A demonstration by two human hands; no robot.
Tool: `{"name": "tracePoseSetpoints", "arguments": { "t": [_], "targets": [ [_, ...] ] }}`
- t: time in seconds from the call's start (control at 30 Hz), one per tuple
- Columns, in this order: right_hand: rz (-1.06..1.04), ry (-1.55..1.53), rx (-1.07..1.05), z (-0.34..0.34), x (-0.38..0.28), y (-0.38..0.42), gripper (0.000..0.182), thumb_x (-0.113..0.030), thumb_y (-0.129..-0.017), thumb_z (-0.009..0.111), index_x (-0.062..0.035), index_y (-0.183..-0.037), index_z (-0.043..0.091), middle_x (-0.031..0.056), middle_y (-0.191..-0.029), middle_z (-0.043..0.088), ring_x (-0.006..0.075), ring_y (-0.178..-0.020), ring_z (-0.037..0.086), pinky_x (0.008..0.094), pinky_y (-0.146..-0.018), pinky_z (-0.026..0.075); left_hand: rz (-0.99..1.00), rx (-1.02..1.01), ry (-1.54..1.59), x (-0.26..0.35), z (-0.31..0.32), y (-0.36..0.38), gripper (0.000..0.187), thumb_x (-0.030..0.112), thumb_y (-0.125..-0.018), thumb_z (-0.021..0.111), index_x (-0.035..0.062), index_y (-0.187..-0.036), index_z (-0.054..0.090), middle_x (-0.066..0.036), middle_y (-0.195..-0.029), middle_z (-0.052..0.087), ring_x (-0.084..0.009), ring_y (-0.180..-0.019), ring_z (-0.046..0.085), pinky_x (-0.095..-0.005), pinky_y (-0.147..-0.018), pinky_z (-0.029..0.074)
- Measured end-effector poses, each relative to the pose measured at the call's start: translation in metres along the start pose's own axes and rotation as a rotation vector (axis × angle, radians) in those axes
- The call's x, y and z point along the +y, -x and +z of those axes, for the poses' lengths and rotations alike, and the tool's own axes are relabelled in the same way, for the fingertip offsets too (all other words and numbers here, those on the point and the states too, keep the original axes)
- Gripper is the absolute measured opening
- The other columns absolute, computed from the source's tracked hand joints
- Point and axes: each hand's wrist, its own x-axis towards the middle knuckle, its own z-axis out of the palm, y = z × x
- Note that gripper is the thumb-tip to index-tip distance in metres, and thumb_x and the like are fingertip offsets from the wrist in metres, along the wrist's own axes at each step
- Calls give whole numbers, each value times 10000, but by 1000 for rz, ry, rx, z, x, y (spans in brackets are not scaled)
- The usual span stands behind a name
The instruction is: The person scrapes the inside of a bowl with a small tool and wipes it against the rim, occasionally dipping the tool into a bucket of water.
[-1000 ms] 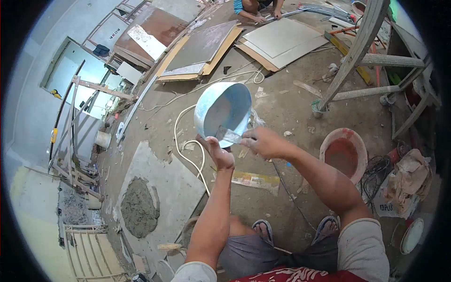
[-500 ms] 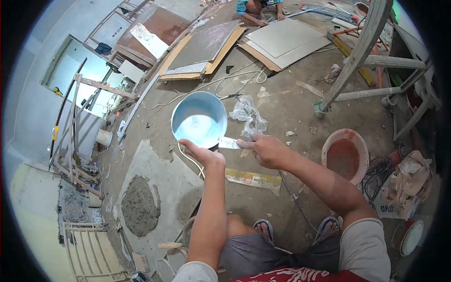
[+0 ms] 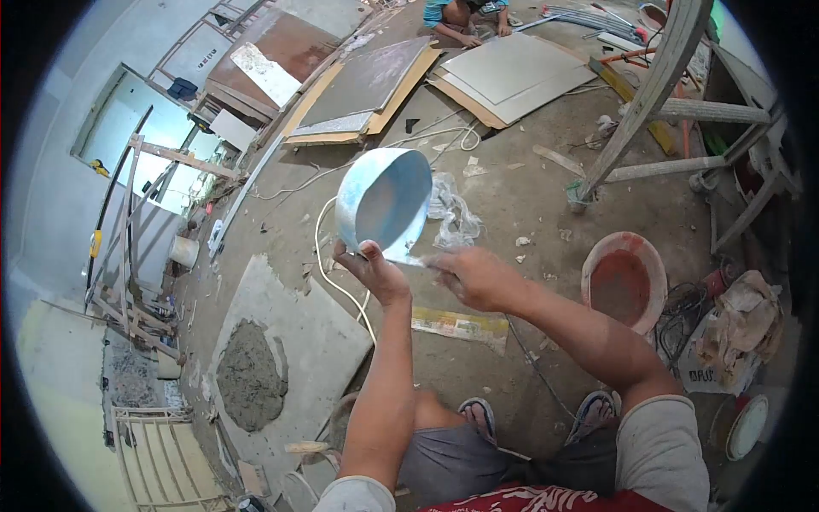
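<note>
A light blue round bowl (image 3: 384, 200) is tilted on its side, its opening facing right. My left hand (image 3: 375, 271) supports it from below, thumb up against the lower rim. My right hand (image 3: 473, 277) is closed on a flat scraper (image 3: 405, 257), whose pale blade lies at the bowl's lower rim. How much material is inside the bowl cannot be made out. Crumpled clear plastic (image 3: 456, 213) lies on the floor just beyond the bowl's right side.
A grey board (image 3: 316, 324) with wet mortar (image 3: 252, 375) lies at left. At right stand a bucket with reddish contents (image 3: 624, 282) and a wooden trestle (image 3: 640, 111). Large tiles (image 3: 516, 77) lie ahead, near a crouching person (image 3: 465, 17).
The bowl has turned from facing up to tilted on its side and moved slightly right and up. My left hand has shifted right with it, and its thumb now stands up by the rim.
</note>
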Motion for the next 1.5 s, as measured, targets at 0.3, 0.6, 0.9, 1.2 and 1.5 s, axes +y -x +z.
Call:
{"name": "tracePoseSetpoints", "arguments": {
  "t": [0.3,0.6,0.9,1.2,1.5],
  "targets": [
    [227,186,84,-26,11,-4,234,-95,-870,531,1,-1077,580,248,-909,607,453,-837,616,523,-729,480,-16,-16,34,-10,-4,-3,804,715,-877,472,34,-1279,328,-150,-1272,417,-247,-1175,466,-422,-1031,380],
    [344,-212,189,-42,20,-11,254,-193,-914,585,13,-1063,571,252,-859,639,427,-791,622,485,-711,467,-398,-151,507,8,9,4,810,732,-859,462,125,-1361,273,-108,-1386,382,-273,-1270,459,-472,-1030,433],
    [678,-768,35,-35,24,-13,441,-217,-925,622,5,-1285,496,92,-750,622,188,-662,614,361,-626,485,-499,-316,662,4,9,10,868,710,-867,479,138,-1480,253,-88,-1468,360,-273,-1319,427,-457,-1055,413],
    [345,15,142,-34,47,-8,366,-150,-905,578,-4,-1228,487,246,-887,654,416,-847,657,502,-716,502,-602,-468,566,5,-1,-5,855,626,-847,611,99,-1463,339,-81,-1429,455,-288,-1293,475,-454,-1067,402],
    [461,1,-6,-21,32,-7,217,-174,-896,613,-21,-1050,598,265,-928,648,454,-904,619,512,-762,473,-268,-386,249,1,12,20,813,719,-809,584,45,-1230,412,-101,-1193,456,-219,-1149,449,-367,-1005,361]
  ]
}}
